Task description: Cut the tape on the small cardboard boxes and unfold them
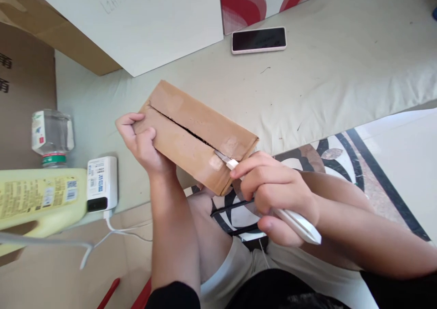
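A small brown cardboard box [201,127] is held tilted above my lap, with a dark slit along the middle seam of its taped face. My left hand [145,143] grips the box by its left end, thumb on the top face. In my right hand [276,190] is a white utility knife [298,225], its handle running back under the palm. The short blade touches the seam near the right end of the box, beside a patch of clear tape. The underside of the box is hidden.
A phone [259,40] lies on the cloth-covered surface [327,63], by a large white box [153,22]. To the left are a clear bottle [53,131], a yellow jug [41,204] and a white power bank [101,184] with a cable. Patterned floor shows below.
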`<move>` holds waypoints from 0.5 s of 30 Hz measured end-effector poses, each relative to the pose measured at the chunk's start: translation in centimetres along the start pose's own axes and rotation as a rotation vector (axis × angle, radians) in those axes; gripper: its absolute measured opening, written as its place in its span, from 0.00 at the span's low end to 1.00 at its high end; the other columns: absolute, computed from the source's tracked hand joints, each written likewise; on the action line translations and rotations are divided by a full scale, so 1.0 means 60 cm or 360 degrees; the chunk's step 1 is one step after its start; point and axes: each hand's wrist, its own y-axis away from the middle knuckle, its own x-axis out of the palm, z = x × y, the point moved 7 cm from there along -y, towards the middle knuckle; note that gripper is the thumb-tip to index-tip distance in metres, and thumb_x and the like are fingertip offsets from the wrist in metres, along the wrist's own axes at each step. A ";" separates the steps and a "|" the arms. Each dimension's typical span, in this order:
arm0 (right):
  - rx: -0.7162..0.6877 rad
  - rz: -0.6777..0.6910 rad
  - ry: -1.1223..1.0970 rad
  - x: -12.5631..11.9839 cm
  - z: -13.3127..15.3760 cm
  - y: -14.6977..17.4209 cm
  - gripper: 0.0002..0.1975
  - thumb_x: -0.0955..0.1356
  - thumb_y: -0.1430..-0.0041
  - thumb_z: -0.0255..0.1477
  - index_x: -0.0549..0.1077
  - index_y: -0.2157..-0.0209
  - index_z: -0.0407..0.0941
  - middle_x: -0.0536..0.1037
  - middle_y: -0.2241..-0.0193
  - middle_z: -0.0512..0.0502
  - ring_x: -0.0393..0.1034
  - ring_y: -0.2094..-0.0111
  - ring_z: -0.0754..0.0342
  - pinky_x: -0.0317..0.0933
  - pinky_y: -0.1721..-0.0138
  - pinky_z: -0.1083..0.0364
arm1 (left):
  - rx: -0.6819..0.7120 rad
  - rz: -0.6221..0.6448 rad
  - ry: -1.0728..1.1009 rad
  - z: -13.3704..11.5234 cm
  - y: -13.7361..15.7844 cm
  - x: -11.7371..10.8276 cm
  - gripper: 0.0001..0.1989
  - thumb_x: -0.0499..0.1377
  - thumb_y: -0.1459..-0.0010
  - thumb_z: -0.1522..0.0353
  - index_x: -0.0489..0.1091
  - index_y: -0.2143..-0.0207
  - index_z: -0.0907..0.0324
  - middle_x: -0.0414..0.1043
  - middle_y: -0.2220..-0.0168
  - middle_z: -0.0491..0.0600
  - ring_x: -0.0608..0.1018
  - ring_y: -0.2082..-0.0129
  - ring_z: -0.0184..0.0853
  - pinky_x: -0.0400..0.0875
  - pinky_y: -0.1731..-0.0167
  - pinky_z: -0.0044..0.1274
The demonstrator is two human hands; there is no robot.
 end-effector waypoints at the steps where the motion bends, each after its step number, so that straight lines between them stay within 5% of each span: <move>1: 0.0013 -0.0011 -0.0010 -0.002 0.002 0.000 0.18 0.63 0.33 0.36 0.62 0.76 0.46 0.74 0.74 0.48 0.77 0.56 0.50 0.69 0.57 0.49 | -0.0005 0.0010 0.0000 0.001 0.000 0.000 0.16 0.55 0.64 0.69 0.61 0.67 0.57 0.62 0.69 0.45 0.69 0.67 0.33 0.60 0.65 0.27; 15: 0.0078 -0.0089 0.0042 -0.004 0.006 -0.003 0.18 0.63 0.33 0.35 0.62 0.77 0.45 0.72 0.75 0.49 0.73 0.66 0.55 0.73 0.54 0.50 | -0.0037 0.0034 0.0038 0.000 0.001 0.005 0.16 0.56 0.63 0.69 0.60 0.67 0.57 0.63 0.69 0.45 0.68 0.66 0.33 0.60 0.66 0.26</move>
